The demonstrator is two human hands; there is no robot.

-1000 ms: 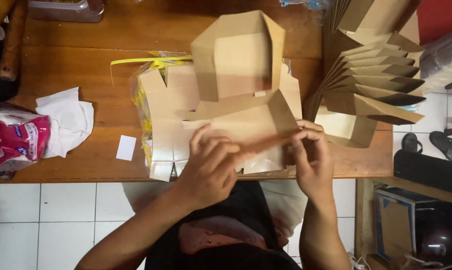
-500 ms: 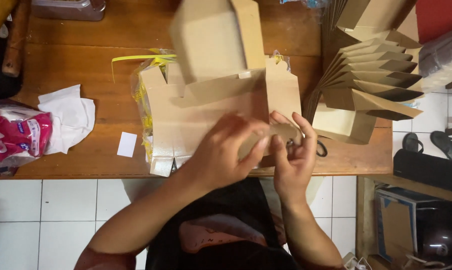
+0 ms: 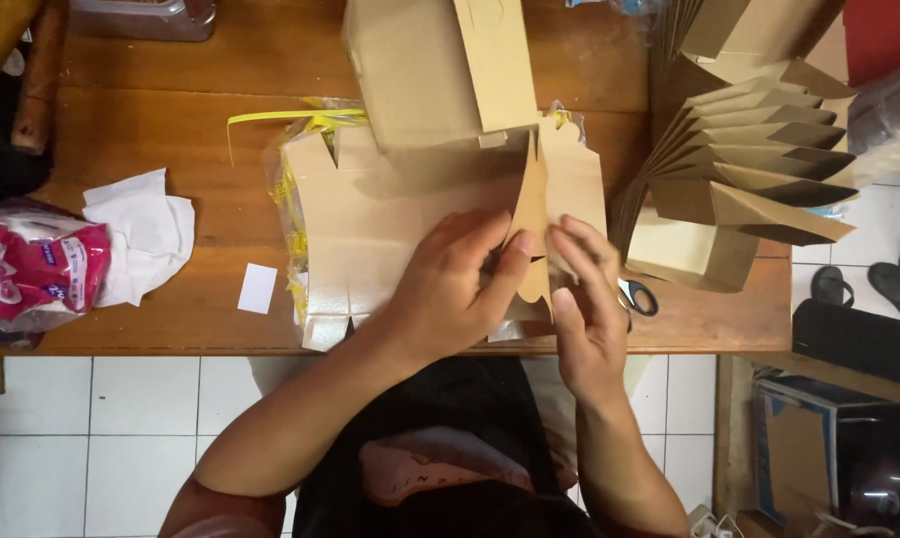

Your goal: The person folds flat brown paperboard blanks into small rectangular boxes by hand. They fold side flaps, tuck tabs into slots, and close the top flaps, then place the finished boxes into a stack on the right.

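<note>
Both hands, left [image 3: 450,289] and right [image 3: 584,299], pinched on brown cardboard box [image 3: 440,130] flap.

one scissors [image 3: 637,297], two sandals [image 3: 868,289]

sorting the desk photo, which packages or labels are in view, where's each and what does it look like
Cardboard box: brown, half folded, between both hands, mid table.
Plastic packet: pink and white, crinkled, left table edge.
Paper slip: small white rectangle, left of the flat stack.
Folded boxes: brown, fanned, right side.
</note>
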